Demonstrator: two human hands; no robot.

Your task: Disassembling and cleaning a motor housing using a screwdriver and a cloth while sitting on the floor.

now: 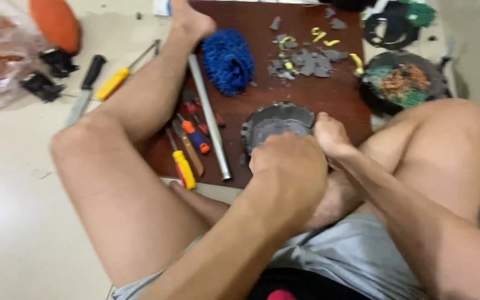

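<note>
A person is sitting on the floor with legs around a big dark red board (329, 94). A grey toothed disc (276, 125) is lying near the front of the board. The left hand (287, 166) is curling into a fist over it, and the right hand (331, 136) is pinching its edge. The disc could be slipping or snapping if they are pulling too hard, and the pointy screwdrivers (187, 147) are lying close to the leg

Dark grey toothed disc (276, 125), blue shaggy pad (229, 60), reddish-brown board (329, 94)
</note>
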